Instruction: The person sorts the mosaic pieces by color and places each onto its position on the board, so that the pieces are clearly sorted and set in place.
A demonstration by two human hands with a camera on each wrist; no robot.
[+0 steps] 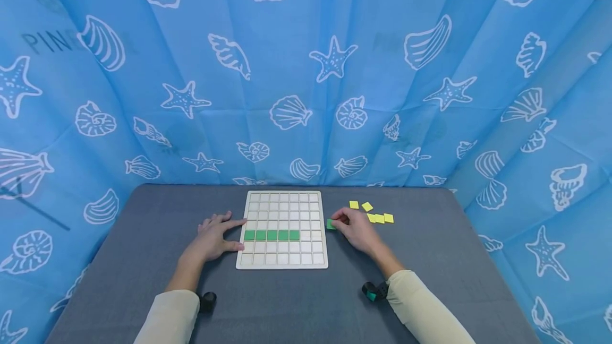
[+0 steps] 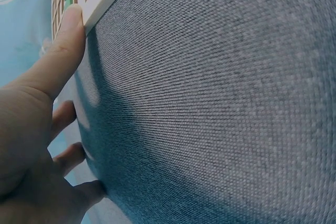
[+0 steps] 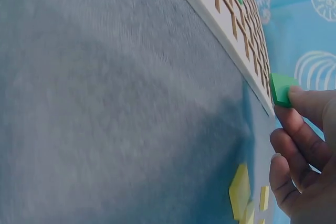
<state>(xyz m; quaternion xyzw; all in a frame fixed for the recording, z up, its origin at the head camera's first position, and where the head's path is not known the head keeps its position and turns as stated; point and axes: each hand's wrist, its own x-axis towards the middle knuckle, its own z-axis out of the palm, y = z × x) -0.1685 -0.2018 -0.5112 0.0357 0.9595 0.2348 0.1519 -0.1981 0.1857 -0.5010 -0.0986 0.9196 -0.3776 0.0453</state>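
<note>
A white grid board (image 1: 282,266) lies on the grey table, with a row of several green square tiles (image 1: 272,235) set in its cells from the left edge. My left hand (image 1: 212,238) rests at the board's left side, fingers spread, the thumb (image 2: 72,22) touching its edge in the left wrist view. Just right of the board, my right hand (image 1: 356,230) pinches one green tile (image 3: 282,88) between thumb and index finger. The tile is held above the table, near the board's right edge.
Several yellow square tiles (image 1: 379,218) lie on the table beyond and right of my right hand. A blue curtain (image 1: 306,94) with white shell drawings hangs behind the table's far edge (image 1: 191,186).
</note>
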